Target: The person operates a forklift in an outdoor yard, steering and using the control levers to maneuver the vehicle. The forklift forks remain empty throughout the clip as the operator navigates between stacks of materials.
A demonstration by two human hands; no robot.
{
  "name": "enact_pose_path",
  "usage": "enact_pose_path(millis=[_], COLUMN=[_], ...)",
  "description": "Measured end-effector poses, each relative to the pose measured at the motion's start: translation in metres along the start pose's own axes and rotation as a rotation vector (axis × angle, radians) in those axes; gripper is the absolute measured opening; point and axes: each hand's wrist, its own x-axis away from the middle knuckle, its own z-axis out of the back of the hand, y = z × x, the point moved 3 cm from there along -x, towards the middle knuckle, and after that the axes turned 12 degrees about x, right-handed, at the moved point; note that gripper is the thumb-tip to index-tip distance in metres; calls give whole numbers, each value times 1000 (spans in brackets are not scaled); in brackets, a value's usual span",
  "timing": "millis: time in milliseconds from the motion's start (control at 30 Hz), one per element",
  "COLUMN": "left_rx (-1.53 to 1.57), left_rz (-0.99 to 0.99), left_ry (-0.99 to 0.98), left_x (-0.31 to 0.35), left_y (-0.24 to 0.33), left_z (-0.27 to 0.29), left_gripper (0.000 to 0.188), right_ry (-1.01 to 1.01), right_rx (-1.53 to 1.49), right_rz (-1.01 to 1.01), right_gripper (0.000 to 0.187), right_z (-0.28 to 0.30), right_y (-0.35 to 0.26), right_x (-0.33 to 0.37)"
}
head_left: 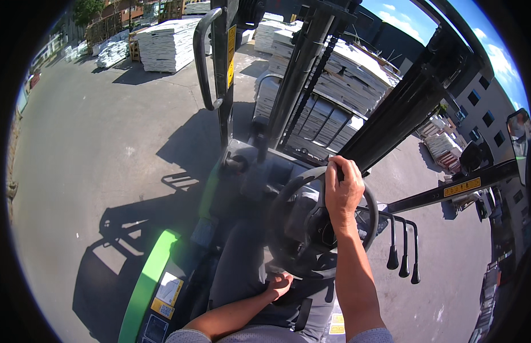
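A forklift's black steering wheel (373, 228) stands in front of my lap. My right hand (344, 191) is closed over the top of its rim, the forearm reaching straight up from the lower edge. Down in my lap, below the wheel, rests my left hand (281, 284). Its fingers are loosely curled and nothing shows in them; part of the hand is hidden. To the right of the wheel stand several control levers (404, 266) with black knobs, touched by neither hand.
Ahead rises the dark mast (299, 74) with chains. Behind it are stacked white boards (334, 74), with another white stack (171, 46) at far left. A grab handle (203, 57) is on the left post. A green body panel (145, 286) borders the paved ground (77, 171). A mirror (519, 143) hangs right.
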Motion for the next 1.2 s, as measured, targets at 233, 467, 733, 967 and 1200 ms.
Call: enact_pose_path(millis=[233,467,733,967,1200], left_rx=[499,686,738,344,197], left_rz=[13,12,38,91,161], left_ry=[-84,-128,-131,-117,-127], left_x=[-10,4,7,22,8], left_y=[-1,29,26,65,51], left_z=[-25,-26,-32,8,-5], left_gripper=[44,45,37,37,33], right_ry=[-22,6,28,34,55], right_rx=[44,138,115,30,84], right_rz=[-404,-530,-590,-636,-554], right_gripper=[16,22,20,16,16], right_z=[43,74,82,84,64], right_y=[68,78,81,89,94], right_x=[20,47,58,62,39])
